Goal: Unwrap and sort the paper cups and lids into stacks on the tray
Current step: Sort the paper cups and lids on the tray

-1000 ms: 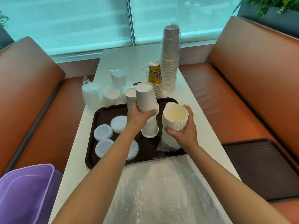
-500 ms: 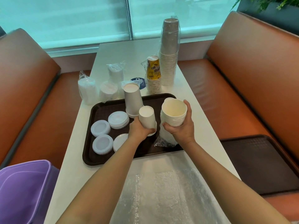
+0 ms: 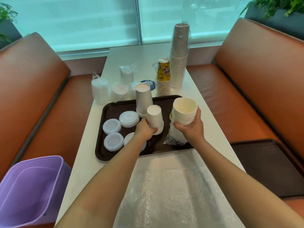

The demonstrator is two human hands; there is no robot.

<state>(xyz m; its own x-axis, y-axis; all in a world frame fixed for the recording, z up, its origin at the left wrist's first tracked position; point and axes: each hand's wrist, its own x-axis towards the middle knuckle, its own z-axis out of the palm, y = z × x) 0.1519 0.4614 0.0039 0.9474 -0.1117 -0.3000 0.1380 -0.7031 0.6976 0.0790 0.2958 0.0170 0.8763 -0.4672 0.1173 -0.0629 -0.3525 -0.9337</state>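
Lowered since a second ago, the small white cup stack (image 3: 154, 120) now sits upside down on the brown tray (image 3: 105, 152), where before it was held up at the height of the taller grey cup stack (image 3: 144, 100). Nearest the person, a crinkled plastic sheet (image 3: 172, 195) covers the table edge, with a purple bin (image 3: 31, 191) down at the left. On the tray, the left hand (image 3: 144, 130) curls round the base of the small stack, so setting it down looks like the step in hand; four white lids (image 3: 113, 141) lie just to its left. The right hand (image 3: 190, 127) clamps a nested stack of white cups (image 3: 185, 111), mouth up, its loose wrapper (image 3: 176, 137) hanging onto the tray. Next, I judge, the left hand lets go and that wrapper is stripped off, which needs the stack held steady. Open tray room lies between the small stack and the right rim; the tray's near corner is tight. Farther off, wrapped lid packs (image 3: 100, 89), a yellow printed cup stack (image 3: 163, 78) and a tall wrapped brown stack (image 3: 180, 55) wait on the table (image 3: 194, 89).
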